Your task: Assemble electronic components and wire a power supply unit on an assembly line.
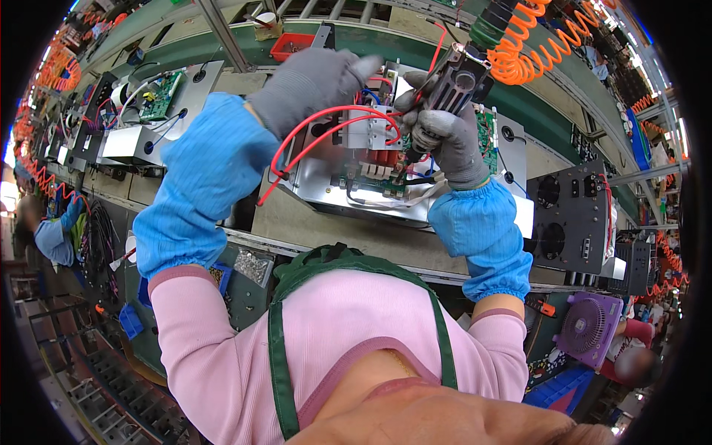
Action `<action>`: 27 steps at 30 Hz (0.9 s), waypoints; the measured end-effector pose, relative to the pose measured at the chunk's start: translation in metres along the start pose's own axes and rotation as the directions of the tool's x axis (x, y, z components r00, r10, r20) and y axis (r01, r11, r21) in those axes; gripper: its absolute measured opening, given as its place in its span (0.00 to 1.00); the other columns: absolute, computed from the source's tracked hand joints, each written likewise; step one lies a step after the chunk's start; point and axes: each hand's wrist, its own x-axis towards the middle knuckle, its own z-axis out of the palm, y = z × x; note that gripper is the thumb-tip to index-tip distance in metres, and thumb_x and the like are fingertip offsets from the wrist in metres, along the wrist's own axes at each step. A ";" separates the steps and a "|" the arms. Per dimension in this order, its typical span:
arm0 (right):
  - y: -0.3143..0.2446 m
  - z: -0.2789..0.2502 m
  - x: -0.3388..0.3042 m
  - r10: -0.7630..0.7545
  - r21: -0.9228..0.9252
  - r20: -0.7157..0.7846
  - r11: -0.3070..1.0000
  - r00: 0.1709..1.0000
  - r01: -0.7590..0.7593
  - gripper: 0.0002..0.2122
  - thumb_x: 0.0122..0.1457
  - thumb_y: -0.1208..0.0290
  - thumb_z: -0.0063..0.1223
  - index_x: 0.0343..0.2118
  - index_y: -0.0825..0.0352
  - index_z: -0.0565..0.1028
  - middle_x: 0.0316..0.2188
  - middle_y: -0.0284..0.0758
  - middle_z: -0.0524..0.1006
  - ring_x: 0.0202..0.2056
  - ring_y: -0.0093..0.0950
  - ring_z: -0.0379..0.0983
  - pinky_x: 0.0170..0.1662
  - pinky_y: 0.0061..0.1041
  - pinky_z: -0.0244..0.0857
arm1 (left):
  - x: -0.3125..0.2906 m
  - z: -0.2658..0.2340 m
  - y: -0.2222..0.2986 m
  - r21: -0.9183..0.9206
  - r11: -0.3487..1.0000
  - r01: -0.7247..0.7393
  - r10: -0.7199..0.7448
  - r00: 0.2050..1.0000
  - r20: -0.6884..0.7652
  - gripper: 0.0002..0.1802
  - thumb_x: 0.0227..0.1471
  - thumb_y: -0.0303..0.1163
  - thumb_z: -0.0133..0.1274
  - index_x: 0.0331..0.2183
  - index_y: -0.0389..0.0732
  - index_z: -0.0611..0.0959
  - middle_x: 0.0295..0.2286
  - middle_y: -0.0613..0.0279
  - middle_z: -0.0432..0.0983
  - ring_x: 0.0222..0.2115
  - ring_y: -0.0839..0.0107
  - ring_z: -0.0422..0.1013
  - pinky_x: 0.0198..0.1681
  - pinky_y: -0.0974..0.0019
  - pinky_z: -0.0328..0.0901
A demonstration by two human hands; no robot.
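Powered screwdriver [458, 80] | position: above open electronics chassis [322, 194] | right hand [449, 137]: gloved fingers wrapped around its barrel | left hand [308, 85]: blurred, hold cannot be told | judged rigid, moderately heavy; grip barrel firmly, sparing fragile circuit board [489, 141].

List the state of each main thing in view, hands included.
Electronic unit: uncovered, insides exposed.
Power driver: held, tip pointed at the electronic unit.
Left hand: gloved, fingers blurred, grip unclear.
Right hand: gloved, closed on the power driver.
Red cables: bent into arcs.
Orange hose: coiled.
Purple fan: running or not, unclear.
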 end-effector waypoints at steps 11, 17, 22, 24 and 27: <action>0.007 -0.006 0.003 -0.020 0.022 0.022 1.000 1.000 0.020 0.26 0.43 0.72 0.53 0.49 0.73 0.69 0.30 0.39 0.77 0.16 0.15 0.63 0.17 0.15 0.56 | 0.008 0.014 0.009 -0.416 0.802 0.428 -0.261 0.879 0.400 0.43 0.52 0.68 0.37 0.40 0.34 0.79 0.35 0.53 0.75 0.34 0.68 0.69 0.41 0.67 0.63; 0.004 -0.008 0.001 0.018 -0.041 0.073 0.999 0.997 -0.015 0.29 0.44 0.67 0.54 0.51 0.76 0.65 0.35 0.41 0.75 0.30 0.25 0.76 0.34 0.25 0.72 | 0.046 0.055 -0.032 -0.498 0.807 0.318 -0.179 0.935 0.306 0.40 0.51 0.68 0.39 0.36 0.37 0.79 0.28 0.52 0.77 0.28 0.68 0.73 0.32 0.59 0.69; 0.001 -0.001 -0.002 -0.022 0.032 0.016 0.999 1.000 0.021 0.26 0.45 0.75 0.52 0.50 0.75 0.67 0.30 0.39 0.77 0.14 0.14 0.61 0.16 0.15 0.53 | 0.003 0.009 -0.018 -0.195 0.954 -0.228 0.253 0.960 0.117 0.25 0.51 0.26 0.46 0.53 0.36 0.70 0.44 0.50 0.72 0.45 0.63 0.68 0.51 0.63 0.62; 0.001 -0.007 -0.002 -0.009 -0.025 0.014 1.000 1.000 0.010 0.27 0.45 0.71 0.52 0.50 0.76 0.67 0.32 0.40 0.76 0.21 0.21 0.69 0.24 0.20 0.63 | -0.008 0.015 -0.026 -0.161 0.932 -0.324 0.355 0.905 0.235 0.37 0.46 0.31 0.54 0.58 0.40 0.63 0.47 0.46 0.68 0.49 0.58 0.66 0.52 0.60 0.61; -0.001 -0.001 0.000 0.004 -0.076 0.054 0.997 0.999 0.000 0.28 0.45 0.67 0.52 0.51 0.76 0.66 0.32 0.42 0.76 0.28 0.28 0.76 0.33 0.25 0.72 | -0.036 0.045 -0.019 0.229 0.816 -0.531 0.533 0.844 0.057 0.51 0.40 0.43 0.62 0.60 0.38 0.55 0.47 0.47 0.66 0.46 0.53 0.67 0.45 0.59 0.67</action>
